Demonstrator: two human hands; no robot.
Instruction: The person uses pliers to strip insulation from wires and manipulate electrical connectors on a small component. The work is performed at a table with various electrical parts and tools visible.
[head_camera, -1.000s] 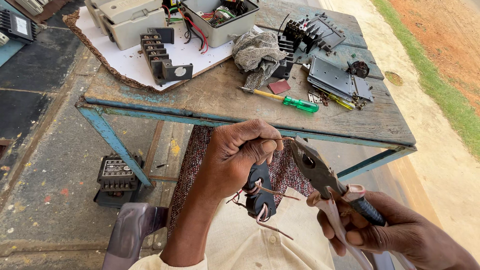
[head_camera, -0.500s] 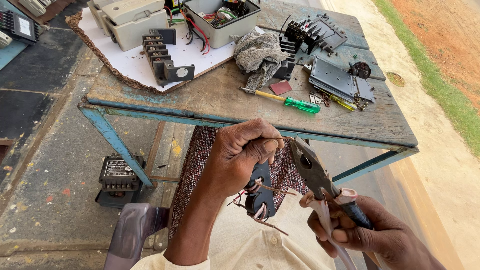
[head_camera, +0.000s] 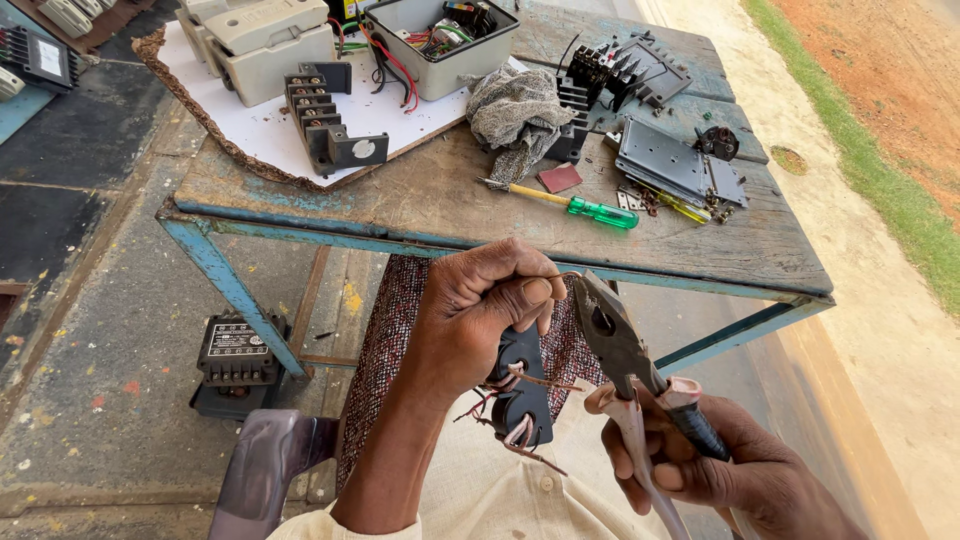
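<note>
My left hand (head_camera: 480, 310) is closed around a black electrical part (head_camera: 522, 400) with thin copper wires (head_camera: 530, 382) sticking out below the fist. My right hand (head_camera: 720, 465) grips the worn handles of a pair of pliers (head_camera: 625, 350). The jaws point up toward my left thumb and close on a thin wire end there. Both hands hover over my lap, just in front of the wooden table (head_camera: 420, 205).
On the table lie a green-handled screwdriver (head_camera: 580, 207), a grey rag (head_camera: 515, 115), grey switch boxes (head_camera: 270, 45), an open box with wires (head_camera: 440, 40), black terminal blocks (head_camera: 325, 120) and metal plates (head_camera: 675, 170). A black transformer (head_camera: 235, 360) sits on the floor at left.
The pliers' jaws have come up close to my left thumb. My right hand has shifted slightly left and lower in view. My left hand holds the same spot.
</note>
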